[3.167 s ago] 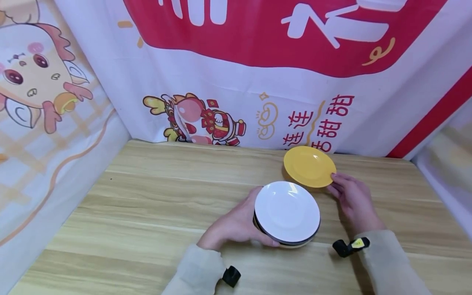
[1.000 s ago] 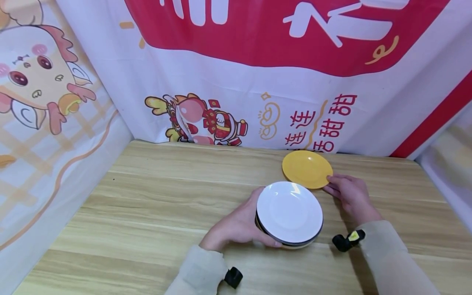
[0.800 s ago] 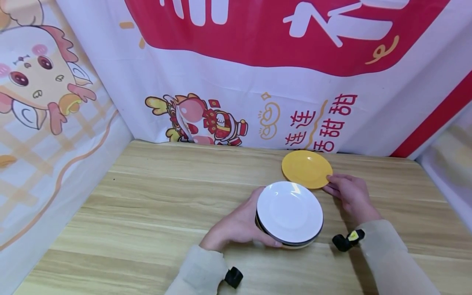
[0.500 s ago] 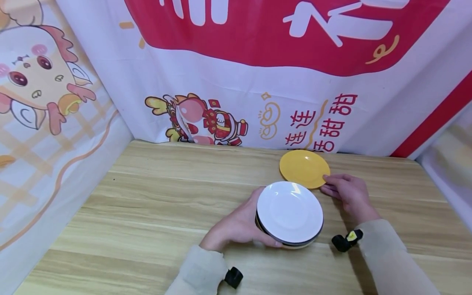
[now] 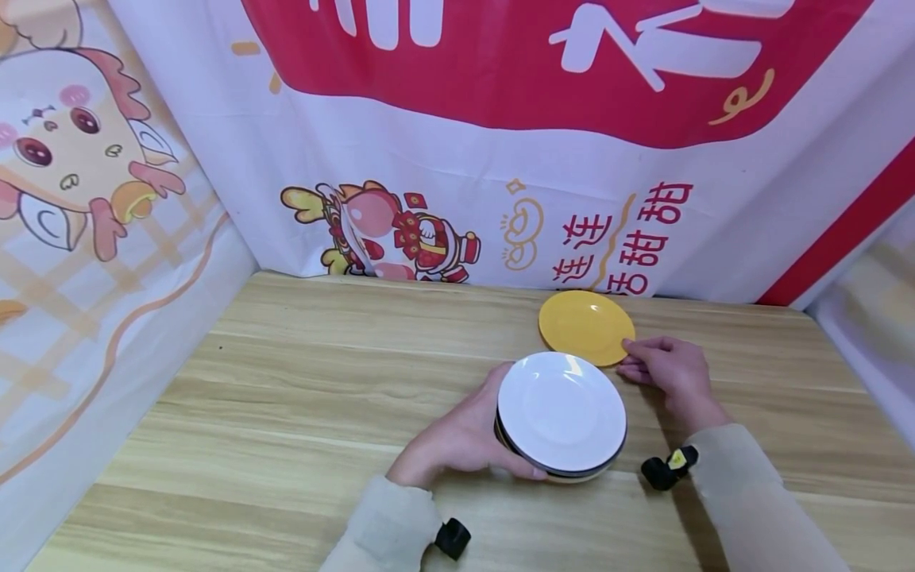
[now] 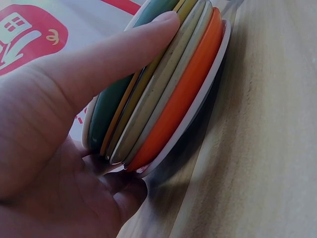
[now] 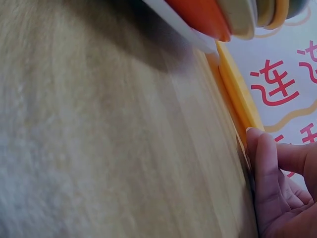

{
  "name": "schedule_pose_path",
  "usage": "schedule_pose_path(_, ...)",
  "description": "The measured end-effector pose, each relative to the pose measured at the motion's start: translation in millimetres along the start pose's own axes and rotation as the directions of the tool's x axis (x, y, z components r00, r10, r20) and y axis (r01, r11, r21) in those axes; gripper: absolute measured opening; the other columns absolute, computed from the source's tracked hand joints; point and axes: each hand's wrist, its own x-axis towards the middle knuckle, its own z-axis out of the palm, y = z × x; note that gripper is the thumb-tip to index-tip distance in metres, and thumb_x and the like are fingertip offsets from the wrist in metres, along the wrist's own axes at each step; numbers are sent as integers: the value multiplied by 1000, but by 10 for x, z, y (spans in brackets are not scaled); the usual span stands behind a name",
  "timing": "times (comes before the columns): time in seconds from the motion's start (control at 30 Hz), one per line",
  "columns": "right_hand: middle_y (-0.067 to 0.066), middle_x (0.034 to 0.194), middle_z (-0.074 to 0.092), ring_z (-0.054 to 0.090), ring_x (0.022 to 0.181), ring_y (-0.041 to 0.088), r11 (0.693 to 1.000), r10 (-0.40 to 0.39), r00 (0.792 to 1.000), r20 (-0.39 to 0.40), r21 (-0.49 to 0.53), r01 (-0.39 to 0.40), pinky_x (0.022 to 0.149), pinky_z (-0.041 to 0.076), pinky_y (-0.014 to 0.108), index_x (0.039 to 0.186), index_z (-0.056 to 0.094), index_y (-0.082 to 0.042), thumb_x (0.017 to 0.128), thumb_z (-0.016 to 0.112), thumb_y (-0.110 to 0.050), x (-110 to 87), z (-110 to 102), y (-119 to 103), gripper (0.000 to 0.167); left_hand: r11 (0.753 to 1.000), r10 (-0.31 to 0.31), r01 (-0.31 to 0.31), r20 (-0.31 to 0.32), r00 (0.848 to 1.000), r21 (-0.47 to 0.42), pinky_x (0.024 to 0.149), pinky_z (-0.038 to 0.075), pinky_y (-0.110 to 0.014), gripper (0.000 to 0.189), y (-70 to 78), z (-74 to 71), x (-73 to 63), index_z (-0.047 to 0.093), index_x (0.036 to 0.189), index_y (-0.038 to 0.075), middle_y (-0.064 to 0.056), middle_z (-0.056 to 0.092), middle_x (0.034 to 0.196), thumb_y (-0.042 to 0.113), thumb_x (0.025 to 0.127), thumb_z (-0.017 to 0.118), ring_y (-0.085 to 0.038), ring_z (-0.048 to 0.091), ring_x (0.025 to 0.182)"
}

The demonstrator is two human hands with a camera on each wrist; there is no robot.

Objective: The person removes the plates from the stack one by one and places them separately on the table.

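Observation:
My left hand (image 5: 468,433) grips a stack of plates from its left side, the thumb along the near edge. A white plate (image 5: 561,411) tops the stack. In the left wrist view the layers below include a dark green plate (image 6: 110,114), yellowish and beige ones, an orange plate (image 6: 181,99) and a white one at the bottom, held above the tabletop. Behind the stack, a yellow plate (image 5: 584,327) lies almost flat, low over the table. My right hand (image 5: 672,372) pinches its right edge between thumb and fingers. The stack hides part of the yellow plate's near rim.
The wood-grain table (image 5: 300,413) ends at a printed red and white cloth (image 5: 443,143) hanging just behind the yellow plate. Another printed cloth (image 5: 93,262) closes off the left side. Both wrists carry black cameras on beige sleeves.
The yellow plate was tilted and further right at first. It has come down flatter and slid left, my right hand moving with it. The left hand and its stack have barely moved.

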Motion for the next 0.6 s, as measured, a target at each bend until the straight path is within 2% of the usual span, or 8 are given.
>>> schedule_pose_path(0.3, -6, 86, 77, 80, 80, 10, 1000, -5, 1000, 9, -2, 5, 80, 68, 26, 146, 57, -5, 103, 72, -41, 7, -7, 6, 58, 1000, -3, 3, -2, 1000, 0, 134, 30, -45, 126, 2, -7, -6, 27, 165, 24, 5, 45, 160, 13, 66, 104, -17, 45, 147)
schedule_pose_path(0.43, -8, 85, 76, 78, 77, 9, 996, 23, 1000, -9, 85, -22, 78, 68, 24, 150, 54, -7, 101, 74, -44, -9, -26, 13, 64, 1000, 1, -1, -4, 1000, 2, 134, 30, -45, 126, -6, -1, -1, 27, 165, 23, 6, 46, 159, 13, 66, 105, -17, 45, 147)
schedule_pose_path(0.6, -8, 87, 75, 77, 79, 8, 981, 68, 998, -10, 183, -65, 77, 68, 23, 139, 57, -15, 100, 75, -47, -57, -53, 15, 54, 1000, 0, 0, -8, 1000, -20, 134, 30, -45, 127, -4, -7, 5, 27, 165, 22, 4, 47, 160, 9, 65, 104, -18, 46, 147)
